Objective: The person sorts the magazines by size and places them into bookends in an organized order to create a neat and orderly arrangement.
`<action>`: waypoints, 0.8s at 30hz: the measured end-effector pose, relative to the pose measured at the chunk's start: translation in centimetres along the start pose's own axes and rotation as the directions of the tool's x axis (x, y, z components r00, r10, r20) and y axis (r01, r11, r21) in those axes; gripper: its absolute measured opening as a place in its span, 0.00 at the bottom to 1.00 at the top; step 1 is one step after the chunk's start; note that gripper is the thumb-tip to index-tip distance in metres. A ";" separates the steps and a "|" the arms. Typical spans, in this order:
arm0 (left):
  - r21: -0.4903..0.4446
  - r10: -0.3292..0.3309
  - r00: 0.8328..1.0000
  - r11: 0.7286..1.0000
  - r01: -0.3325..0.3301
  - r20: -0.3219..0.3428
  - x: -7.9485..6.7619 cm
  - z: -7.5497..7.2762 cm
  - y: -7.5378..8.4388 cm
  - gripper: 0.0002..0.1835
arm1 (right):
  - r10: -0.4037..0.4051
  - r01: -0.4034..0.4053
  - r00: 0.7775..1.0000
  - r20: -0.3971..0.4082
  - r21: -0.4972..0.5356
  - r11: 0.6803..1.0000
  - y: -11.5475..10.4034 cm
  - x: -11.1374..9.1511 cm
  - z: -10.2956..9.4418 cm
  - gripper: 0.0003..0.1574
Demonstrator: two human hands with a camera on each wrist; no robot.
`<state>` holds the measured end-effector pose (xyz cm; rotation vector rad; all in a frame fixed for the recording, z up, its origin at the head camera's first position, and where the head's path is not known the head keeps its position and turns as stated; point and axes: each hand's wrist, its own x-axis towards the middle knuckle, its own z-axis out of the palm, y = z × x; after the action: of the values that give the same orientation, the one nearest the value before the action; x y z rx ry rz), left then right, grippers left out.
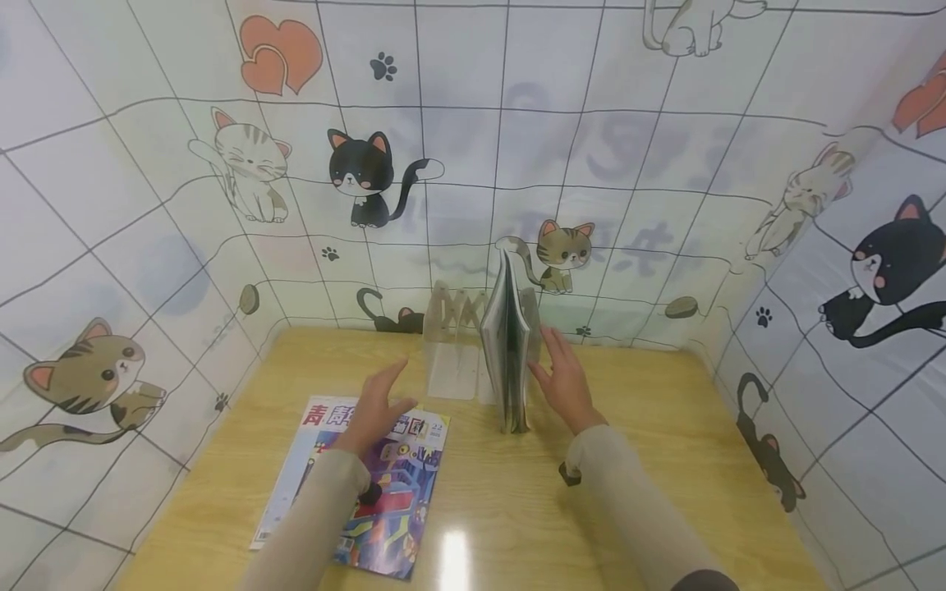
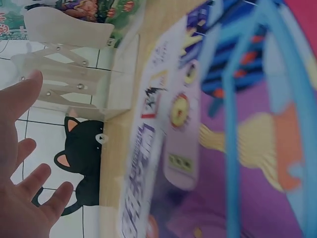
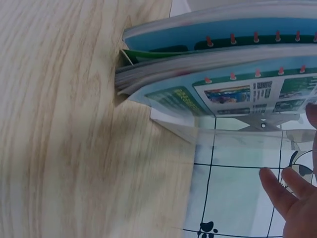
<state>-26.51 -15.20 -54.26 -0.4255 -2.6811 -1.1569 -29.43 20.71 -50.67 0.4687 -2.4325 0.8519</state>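
Note:
Several magazines [image 1: 508, 353] stand upright in the right part of a pale expandable book rack [image 1: 452, 373]. Just right of them is my right hand [image 1: 567, 386], its fingers extended and holding nothing. The thumb [image 3: 312, 115] is close to the outer cover in the right wrist view; whether it touches cannot be told. My left hand [image 1: 378, 409] hovers with spread fingers over the top of the flat magazines [image 1: 399, 509] and grips nothing. The left wrist view shows that hand [image 2: 25, 183] beside the rack and a colourful magazine cover [image 2: 247, 148].
A wooden table [image 1: 636, 492] carries everything. Cat-patterned, grid-lined cloth [image 1: 473, 164] hangs behind and on both sides. The rack stands near the table's back edge, and the flat magazines overlap at the left.

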 end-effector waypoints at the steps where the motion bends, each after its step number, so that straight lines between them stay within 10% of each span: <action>1: 0.008 0.004 1.000 1.000 -0.004 0.002 -0.3 -0.1 0.0 0.40 | 0.007 -0.007 1.000 0.012 0.001 1.000 0.1 0.1 0.0 0.46; 24: 0.145 -0.212 0.975 0.969 0.202 0.061 -5.6 -1.9 -4.0 0.37 | 0.103 -0.111 0.961 0.255 0.016 0.994 0.5 2.5 -0.8 0.52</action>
<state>-22.44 -20.30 -57.26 -0.1729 -2.9063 -1.0146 -31.39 21.19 -48.96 0.4867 -2.7041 0.9246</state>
